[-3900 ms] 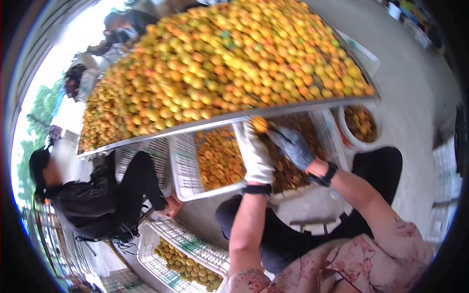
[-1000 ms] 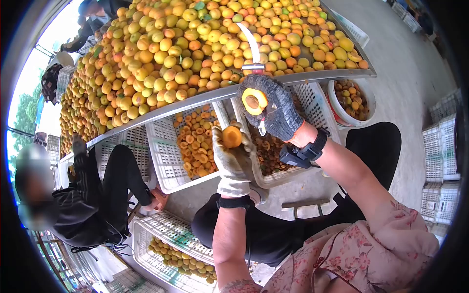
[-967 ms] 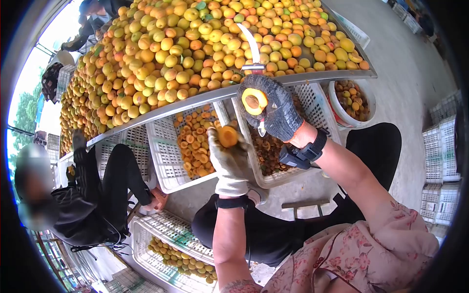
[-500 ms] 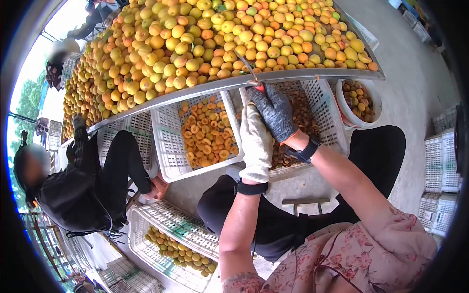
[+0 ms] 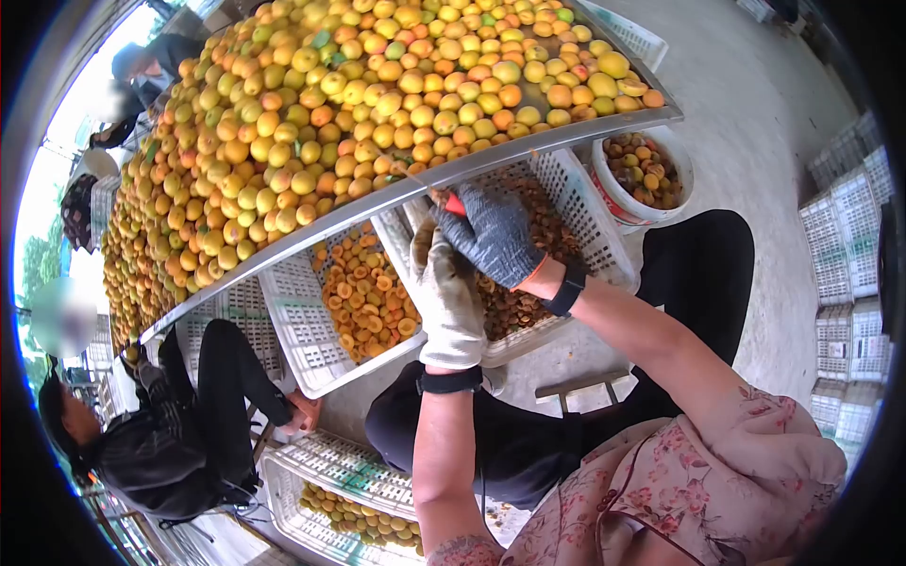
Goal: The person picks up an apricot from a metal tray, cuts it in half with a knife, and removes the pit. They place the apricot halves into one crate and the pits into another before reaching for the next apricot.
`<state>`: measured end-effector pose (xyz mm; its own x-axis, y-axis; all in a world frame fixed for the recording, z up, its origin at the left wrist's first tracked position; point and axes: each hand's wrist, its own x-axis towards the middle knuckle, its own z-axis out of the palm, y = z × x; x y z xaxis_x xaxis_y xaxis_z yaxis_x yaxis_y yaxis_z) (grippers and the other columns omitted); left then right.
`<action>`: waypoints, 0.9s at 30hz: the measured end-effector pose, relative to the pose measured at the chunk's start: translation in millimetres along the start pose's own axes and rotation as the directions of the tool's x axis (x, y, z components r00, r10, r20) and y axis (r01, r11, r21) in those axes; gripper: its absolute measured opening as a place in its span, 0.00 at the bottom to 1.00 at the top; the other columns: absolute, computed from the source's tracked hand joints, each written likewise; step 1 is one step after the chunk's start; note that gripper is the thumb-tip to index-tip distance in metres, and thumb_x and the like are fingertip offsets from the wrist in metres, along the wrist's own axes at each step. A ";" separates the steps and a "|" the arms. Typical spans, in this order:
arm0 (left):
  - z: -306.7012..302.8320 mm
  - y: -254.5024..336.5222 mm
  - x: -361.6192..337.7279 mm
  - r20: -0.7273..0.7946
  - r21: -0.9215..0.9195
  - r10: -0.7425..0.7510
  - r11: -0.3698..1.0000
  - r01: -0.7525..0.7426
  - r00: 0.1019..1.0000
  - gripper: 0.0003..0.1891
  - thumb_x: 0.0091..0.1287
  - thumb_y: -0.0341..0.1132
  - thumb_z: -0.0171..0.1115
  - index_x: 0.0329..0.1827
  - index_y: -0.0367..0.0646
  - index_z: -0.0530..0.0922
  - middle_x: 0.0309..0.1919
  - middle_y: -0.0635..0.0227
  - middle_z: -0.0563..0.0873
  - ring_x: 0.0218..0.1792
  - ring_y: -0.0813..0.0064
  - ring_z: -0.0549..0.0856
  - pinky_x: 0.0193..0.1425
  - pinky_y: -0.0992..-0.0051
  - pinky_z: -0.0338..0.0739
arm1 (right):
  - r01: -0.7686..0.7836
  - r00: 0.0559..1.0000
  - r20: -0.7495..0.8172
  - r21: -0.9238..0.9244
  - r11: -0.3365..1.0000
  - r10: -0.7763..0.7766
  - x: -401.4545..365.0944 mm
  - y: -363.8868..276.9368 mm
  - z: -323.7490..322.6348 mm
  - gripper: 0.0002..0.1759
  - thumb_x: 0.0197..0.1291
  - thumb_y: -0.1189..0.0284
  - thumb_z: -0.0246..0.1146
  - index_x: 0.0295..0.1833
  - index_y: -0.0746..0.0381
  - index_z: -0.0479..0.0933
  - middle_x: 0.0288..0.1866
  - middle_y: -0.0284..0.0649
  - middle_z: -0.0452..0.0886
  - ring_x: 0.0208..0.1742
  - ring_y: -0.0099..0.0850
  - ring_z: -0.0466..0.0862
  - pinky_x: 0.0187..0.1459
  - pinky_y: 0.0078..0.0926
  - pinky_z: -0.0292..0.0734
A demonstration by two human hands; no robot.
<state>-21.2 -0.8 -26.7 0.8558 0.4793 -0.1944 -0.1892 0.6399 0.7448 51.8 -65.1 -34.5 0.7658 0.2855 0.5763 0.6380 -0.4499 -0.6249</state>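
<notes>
My right hand (image 5: 502, 236), in a grey knit glove, is closed around a red-handled knife (image 5: 455, 205). Its thin blade points up and left over the metal table edge. Beside it, my left hand (image 5: 451, 307) wears a white glove with dark stains on the fingers. Those fingers are curled close to the knife hand; whatever they hold is hidden. Whole apricots (image 5: 311, 151) cover the table just beyond both hands. Beneath them stands a white crate (image 5: 580, 203) with brown pits or scraps. Left of it, another crate (image 5: 288, 292) contains halved apricots (image 5: 363, 297).
A white bucket (image 5: 675, 151) of fruit stands right of the crates. Another person (image 5: 156, 443) in dark clothes sits at the left, near a lower crate (image 5: 340, 467) of fruit. Stacked crates (image 5: 845, 274) line the right side. A small stool (image 5: 585, 385) is near my legs.
The view has shifted, so table and crates appear further left. Both hands have moved left and slightly down in the picture. My left fingers, straighter before, are now more curled.
</notes>
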 end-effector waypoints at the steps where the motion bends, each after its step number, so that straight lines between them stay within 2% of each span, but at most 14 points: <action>1: -1.7 -2.5 2.5 0.042 -0.047 -0.028 0.998 0.030 0.999 0.18 0.72 0.30 0.42 0.64 0.37 0.65 0.52 0.60 0.78 0.52 0.66 0.79 0.58 0.65 0.76 | 0.040 0.998 -0.049 0.058 0.998 -0.037 -2.4 3.6 1.0 0.18 0.55 0.64 0.65 0.46 0.64 0.75 0.32 0.50 0.81 0.33 0.49 0.81 0.36 0.42 0.76; 3: -8.2 -1.7 10.9 0.187 -0.129 -0.108 0.983 0.133 0.976 0.22 0.69 0.29 0.41 0.67 0.36 0.62 0.56 0.58 0.76 0.56 0.62 0.78 0.62 0.60 0.73 | -0.079 0.997 -0.006 0.144 0.986 0.081 -1.8 3.7 -5.8 0.19 0.53 0.66 0.66 0.49 0.64 0.75 0.34 0.51 0.81 0.36 0.49 0.81 0.38 0.42 0.76; 8: -11.6 2.8 11.9 0.252 -0.012 -0.223 0.972 0.234 0.942 0.17 0.68 0.27 0.47 0.58 0.35 0.68 0.44 0.64 0.78 0.40 0.70 0.80 0.41 0.73 0.78 | -0.044 0.999 0.023 0.180 0.983 0.040 2.8 22.8 -12.7 0.17 0.52 0.67 0.67 0.46 0.63 0.76 0.36 0.49 0.82 0.38 0.48 0.81 0.39 0.41 0.76; 11: 1.0 6.2 7.4 0.149 0.000 -0.253 0.967 0.256 0.956 0.14 0.67 0.28 0.50 0.54 0.34 0.70 0.41 0.65 0.78 0.34 0.74 0.79 0.34 0.77 0.75 | 0.004 0.992 -0.113 0.426 0.905 0.049 12.8 29.2 -21.1 0.13 0.54 0.68 0.68 0.42 0.62 0.78 0.32 0.43 0.82 0.32 0.39 0.82 0.33 0.32 0.75; 12: 1.4 7.8 5.5 0.181 -0.001 -0.221 0.974 0.225 0.958 0.12 0.68 0.30 0.52 0.52 0.34 0.71 0.40 0.63 0.78 0.33 0.73 0.79 0.35 0.78 0.76 | -0.302 0.930 0.121 0.789 0.535 0.347 20.5 20.5 -43.4 0.11 0.54 0.69 0.68 0.41 0.62 0.78 0.31 0.39 0.81 0.30 0.33 0.81 0.31 0.27 0.74; 13: 9.7 11.7 3.6 0.156 -0.007 -0.221 0.974 0.225 0.963 0.12 0.65 0.29 0.56 0.50 0.35 0.72 0.35 0.65 0.80 0.29 0.74 0.81 0.30 0.81 0.75 | -0.491 0.765 0.448 0.871 -0.031 0.462 25.9 14.6 -58.4 0.10 0.55 0.69 0.68 0.40 0.62 0.78 0.30 0.36 0.81 0.27 0.27 0.79 0.28 0.23 0.72; 15: 1.9 7.4 6.7 0.189 -0.022 -0.230 0.971 0.238 0.955 0.13 0.67 0.34 0.54 0.49 0.36 0.72 0.34 0.65 0.79 0.27 0.75 0.79 0.26 0.82 0.71 | -0.332 0.815 0.409 0.910 -0.249 0.411 34.5 14.7 -58.7 0.09 0.57 0.70 0.65 0.42 0.61 0.78 0.22 0.30 0.74 0.17 0.20 0.69 0.20 0.19 0.65; 16: -2.5 6.6 9.3 0.193 -0.018 -0.234 0.970 0.242 0.953 0.13 0.67 0.34 0.54 0.49 0.36 0.72 0.34 0.65 0.79 0.27 0.75 0.79 0.26 0.82 0.71 | -0.335 0.823 0.434 0.892 -0.304 0.367 33.7 12.6 -63.7 0.10 0.60 0.69 0.62 0.44 0.63 0.76 0.22 0.30 0.70 0.19 0.21 0.68 0.24 0.22 0.67; 17: -4.6 7.9 11.5 0.368 -0.018 -0.256 0.959 0.282 0.894 0.14 0.69 0.38 0.50 0.47 0.36 0.73 0.34 0.63 0.79 0.27 0.74 0.77 0.26 0.81 0.69 | -0.339 0.831 0.455 0.870 -0.357 0.320 34.0 9.3 -69.7 0.12 0.63 0.68 0.59 0.47 0.64 0.75 0.22 0.30 0.67 0.21 0.22 0.67 0.29 0.25 0.68; 18: -5.5 7.5 12.3 0.529 -0.011 -0.268 0.947 0.322 0.805 0.16 0.71 0.42 0.47 0.46 0.36 0.73 0.33 0.61 0.79 0.27 0.74 0.75 0.27 0.79 0.67 | -0.334 0.831 0.450 0.873 -0.355 0.326 35.6 7.4 -70.4 0.12 0.63 0.68 0.59 0.47 0.64 0.75 0.22 0.30 0.67 0.21 0.22 0.67 0.29 0.25 0.68; 19: -4.8 4.2 10.6 0.532 -0.008 -0.274 0.945 0.328 0.801 0.16 0.71 0.42 0.47 0.46 0.36 0.73 0.33 0.61 0.79 0.27 0.74 0.75 0.27 0.79 0.67 | -0.339 0.818 0.457 0.874 -0.349 0.349 38.1 4.2 -67.9 0.11 0.62 0.69 0.59 0.46 0.65 0.75 0.21 0.30 0.67 0.20 0.22 0.67 0.28 0.25 0.68; 21: 11.5 2.9 0.8 0.340 -0.050 -0.263 0.954 0.297 0.903 0.19 0.73 0.47 0.44 0.45 0.38 0.74 0.33 0.62 0.79 0.25 0.73 0.73 0.25 0.80 0.65 | -0.343 0.805 0.461 0.875 -0.342 0.373 41.2 -1.2 -64.7 0.11 0.62 0.69 0.60 0.46 0.65 0.75 0.20 0.30 0.68 0.19 0.22 0.67 0.26 0.24 0.68; 26: 23.3 5.9 -4.5 0.219 -0.128 -0.320 0.927 0.352 0.922 0.21 0.74 0.51 0.41 0.47 0.41 0.73 0.33 0.63 0.79 0.27 0.72 0.76 0.27 0.77 0.68 | -0.342 0.776 0.388 0.921 -0.185 0.497 41.2 -9.5 -58.4 0.09 0.60 0.70 0.61 0.43 0.63 0.75 0.17 0.31 0.69 0.14 0.21 0.66 0.20 0.23 0.66; 27: 33.7 10.3 -7.2 0.105 -0.198 -0.343 0.913 0.358 0.933 0.20 0.74 0.50 0.41 0.47 0.42 0.72 0.34 0.64 0.79 0.27 0.72 0.77 0.26 0.77 0.69 | -0.329 0.785 0.359 0.932 -0.152 0.505 42.5 -11.0 -58.1 0.08 0.60 0.71 0.62 0.42 0.63 0.76 0.17 0.31 0.69 0.14 0.21 0.67 0.20 0.22 0.66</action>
<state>-13.0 -17.9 3.8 0.9145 0.1646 -0.3697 0.0383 0.8742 0.4840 72.6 -97.2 27.5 0.9522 0.3009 -0.0527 -0.2737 0.7634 -0.5850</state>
